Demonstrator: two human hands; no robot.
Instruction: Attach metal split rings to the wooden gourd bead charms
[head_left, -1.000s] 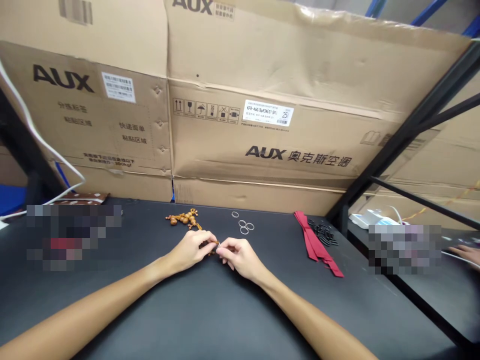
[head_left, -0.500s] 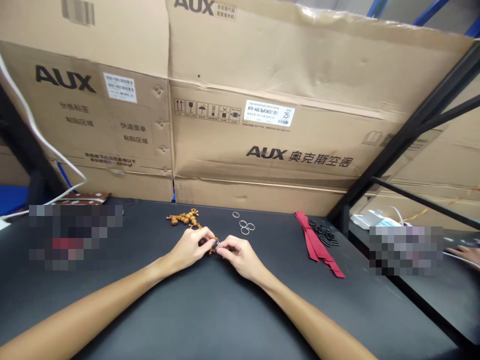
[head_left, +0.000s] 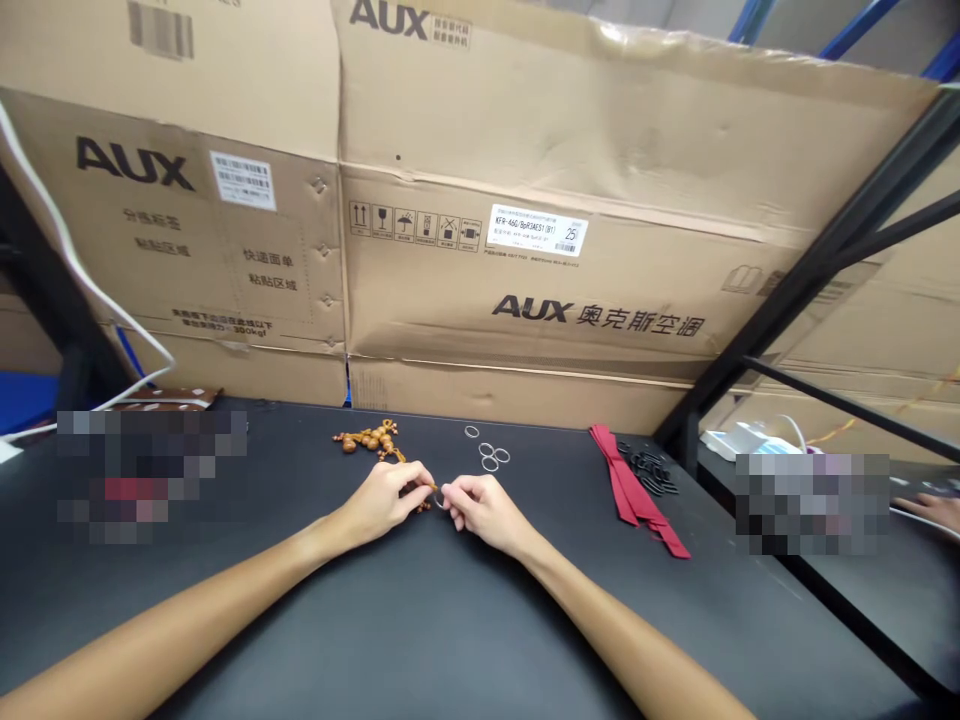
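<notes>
Close together over the black table, my two hands meet at the fingertips. My left hand (head_left: 388,500) pinches the orange-brown cord of a wooden bead charm, whose small beads (head_left: 424,506) show just below the fingertips. A thin metal ring (head_left: 439,500) sits between the hands, gripped by my right hand (head_left: 484,508) at its edge. Whether the cord passes through the ring is too small to tell. More wooden bead charms (head_left: 367,440) lie beyond my left hand. Several loose metal rings (head_left: 489,464) lie flat beyond my right hand.
Red fabric strips (head_left: 634,490) and a heap of small black pieces (head_left: 651,468) lie to the right. Cardboard (head_left: 525,280) walls the back of the black table (head_left: 360,630). A black metal frame (head_left: 825,250) rises at right; another person's hand (head_left: 930,508) shows beyond it.
My right hand has turned slightly and its fingers have curled more. The ring between the hands now shows more of its loop. My left hand stays nearly in place.
</notes>
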